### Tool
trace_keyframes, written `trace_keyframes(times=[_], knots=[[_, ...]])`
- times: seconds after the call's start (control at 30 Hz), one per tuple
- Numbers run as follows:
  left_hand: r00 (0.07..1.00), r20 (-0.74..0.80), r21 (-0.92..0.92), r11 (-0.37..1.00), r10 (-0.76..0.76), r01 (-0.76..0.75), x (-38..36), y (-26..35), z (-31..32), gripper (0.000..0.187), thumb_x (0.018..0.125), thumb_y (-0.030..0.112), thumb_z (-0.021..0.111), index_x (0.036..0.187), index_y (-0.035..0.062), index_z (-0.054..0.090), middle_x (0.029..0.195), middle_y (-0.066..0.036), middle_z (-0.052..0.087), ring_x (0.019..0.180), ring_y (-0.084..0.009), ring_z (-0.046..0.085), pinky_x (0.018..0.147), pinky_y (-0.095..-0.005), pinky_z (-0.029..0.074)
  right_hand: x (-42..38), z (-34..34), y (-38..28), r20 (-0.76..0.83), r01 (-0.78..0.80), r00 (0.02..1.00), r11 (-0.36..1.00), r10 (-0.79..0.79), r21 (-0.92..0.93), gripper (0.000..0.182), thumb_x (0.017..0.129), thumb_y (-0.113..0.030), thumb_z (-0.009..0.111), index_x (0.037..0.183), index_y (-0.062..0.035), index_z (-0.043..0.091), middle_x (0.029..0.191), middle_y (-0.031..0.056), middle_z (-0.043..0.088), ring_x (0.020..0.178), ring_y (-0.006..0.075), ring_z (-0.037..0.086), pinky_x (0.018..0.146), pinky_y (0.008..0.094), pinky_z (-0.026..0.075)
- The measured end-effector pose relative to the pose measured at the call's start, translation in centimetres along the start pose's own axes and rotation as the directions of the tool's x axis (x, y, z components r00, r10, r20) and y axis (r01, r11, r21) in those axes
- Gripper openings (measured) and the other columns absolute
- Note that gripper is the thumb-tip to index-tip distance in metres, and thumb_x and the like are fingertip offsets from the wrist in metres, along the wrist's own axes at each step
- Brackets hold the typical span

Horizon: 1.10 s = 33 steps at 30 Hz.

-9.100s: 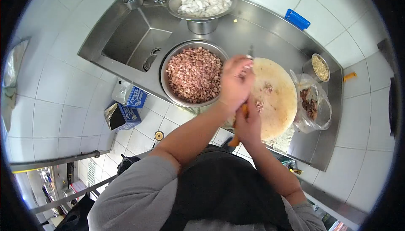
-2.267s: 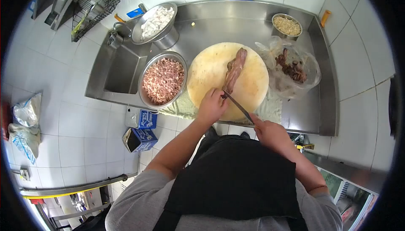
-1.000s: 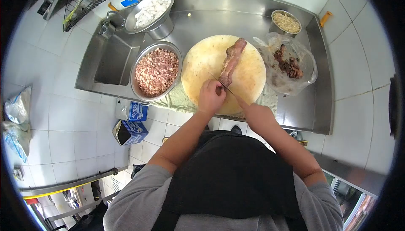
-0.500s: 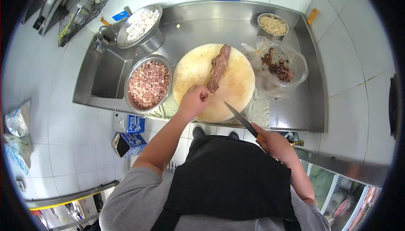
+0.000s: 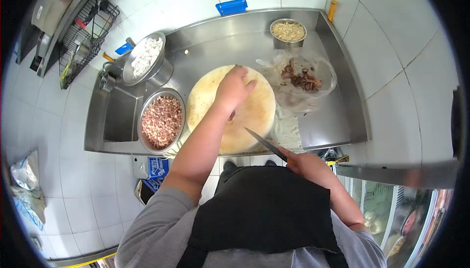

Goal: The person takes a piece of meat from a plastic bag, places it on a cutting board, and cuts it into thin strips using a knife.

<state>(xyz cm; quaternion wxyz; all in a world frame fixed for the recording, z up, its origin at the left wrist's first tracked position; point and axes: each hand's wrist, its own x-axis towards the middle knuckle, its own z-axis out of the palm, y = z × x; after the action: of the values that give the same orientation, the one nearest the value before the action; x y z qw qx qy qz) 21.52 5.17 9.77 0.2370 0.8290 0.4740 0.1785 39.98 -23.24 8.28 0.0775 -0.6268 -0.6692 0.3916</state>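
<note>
My left hand (image 5: pixel 234 89) is over the round cutting board (image 5: pixel 259 111), its fingers at the far end of a strip of meat and the thumb out to the right. The hand and forearm cover nearly all of the meat; a small dark bit of meat (image 5: pixel 231 116) shows beside the wrist. My right hand (image 5: pixel 308 166) is closed round the handle of a knife (image 5: pixel 264 143). The blade points up and left, its tip over the board's near right part. Left of the board is a steel bowl (image 5: pixel 182 128) of diced meat (image 5: pixel 161 121).
A clear plastic bag (image 5: pixel 320 96) with dark meat pieces (image 5: pixel 303 79) lies right of the board. Behind it is a steel container (image 5: pixel 289 44) of pale shreds. A bowl of white pieces (image 5: pixel 147 57) sits back left, near the sink basin (image 5: pixel 122 116). A raised steel rim (image 5: pixel 362 116) edges the counter.
My left hand has moved away from me, from the board's near left part onto the strip of meat. The right hand still holds the knife near the front edge. The camera view has shifted.
</note>
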Motion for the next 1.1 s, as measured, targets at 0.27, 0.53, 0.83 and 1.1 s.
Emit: trace_keyframes(times=[0.27, 0.53, 0.83, 1.1], knots=[[0.982, -0.02, 0.478, 0.861, -0.187, 0.173, -2.7, -5.9, 3.8, 0.056, 0.085, 0.035, 0.076, 0.125, -0.0021, 0.062, 0.111, -0.022, 0.07, 0.105, -0.0364, 0.069, 0.093, -0.0446, 0.056, -0.5, -0.6, 0.2, 0.005, -0.067, 0.998, 0.995, 0.067, 0.077, 0.061, 0.101, -0.021, 0.06, 0.16, -0.0229, 0.041, 0.092, 0.0169, 0.071, 0.084, 0.0391, 0.068, 0.077, 0.0486, 0.051], [0.83, 0.421, -0.662, 0.502, -0.365, 0.557, -3.2, -8.5, -1.1, 0.025, 0.086, 0.023, 0.066, 0.095, -0.0001, 0.067, 0.075, -0.008, 0.067, 0.057, -0.0253, 0.066, 0.053, -0.0401, 0.054, 0.1, -1.4, 0.8, -0.05, -0.051, 0.997, 0.998, 0.054, 0.048, 0.062, 0.103, -0.028, 0.059, 0.161, -0.0281, 0.037, 0.093, 0.0242, 0.072, 0.086, 0.0437, 0.069, 0.078, 0.0526, 0.053], [0.828, 0.554, -0.82, 0.229, 0.086, 0.524, -6.0, -8.9, -1.1, 0.054, 0.083, 0.022, 0.06, 0.13, -0.0038, 0.058, 0.112, -0.014, 0.07, 0.098, -0.0243, 0.069, 0.09, -0.0373, 0.056, 1.0, -2.0, 1.9, -0.142, -0.068, 0.988, 0.998, 0.067, -0.003, 0.066, 0.1, -0.022, 0.063, 0.161, -0.0257, 0.037, 0.093, 0.0247, 0.073, 0.087, 0.0448, 0.07, 0.081, 0.0514, 0.055], [0.821, 0.511, -0.338, 0.818, -0.255, 0.465, -7.0, -9.3, 0.3, 0.032, 0.093, 0.017, 0.073, 0.117, -0.0028, 0.068, 0.099, -0.009, 0.072, 0.085, -0.0154, 0.068, 0.08, -0.0301, 0.054, 0.9, -1.8, 1.6, -0.165, -0.063, 0.984, 0.997, 0.068, 0.034, 0.067, 0.099, -0.02, 0.063, 0.161, -0.0246, 0.037, 0.093, 0.0265, 0.072, 0.087, 0.0453, 0.07, 0.08, 0.053, 0.055]])
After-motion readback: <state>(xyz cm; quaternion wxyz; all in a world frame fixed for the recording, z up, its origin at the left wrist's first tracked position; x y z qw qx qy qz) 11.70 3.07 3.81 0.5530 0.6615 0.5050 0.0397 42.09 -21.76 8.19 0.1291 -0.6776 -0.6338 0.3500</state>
